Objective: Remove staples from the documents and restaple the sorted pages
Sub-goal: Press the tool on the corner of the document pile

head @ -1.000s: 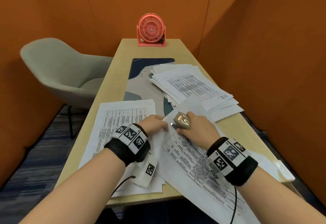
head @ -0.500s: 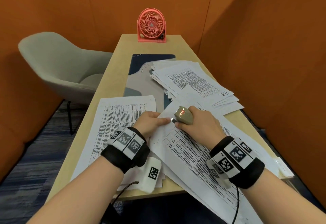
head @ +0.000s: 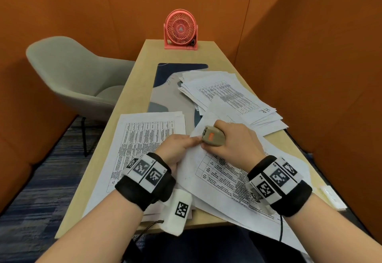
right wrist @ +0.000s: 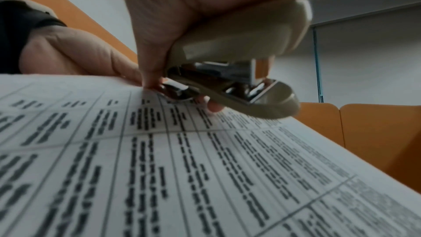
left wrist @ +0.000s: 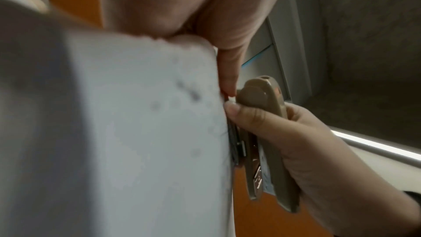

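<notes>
— Since one second ago both hands came a little nearer to the body, and the stapler (head: 214, 138) turned so that its orange label now faces up. What is the situation?

— The right hand (head: 233, 142) holds the stapler, fingers curled round its beige body. The left hand (head: 179, 149) pinches the corner of the document (head: 223, 180) just beside the stapler's nose. The document lies under both hands, partly over the near edge of the bench (head: 132, 89).

— Is it stapling, or pulling a staple out?

— I cannot tell for sure. In the right wrist view a small metal tongue at the stapler's end lies on the paper corner, so I judge that it is removing a staple. The staple itself I cannot see.

— How to do it well?

— Keep the left fingertips (left wrist: 227, 86) close to the tool, so the paper is flat and tight. Slide the tongue under the staple flat along the sheet, not steep, and lift slowly; a quick pull may tear the corner.

— And the other papers?

— One stack (head: 144, 138) lies beyond the left hand. The fanned stack marked "HR" (head: 227, 93) lies beyond the right hand.
</notes>
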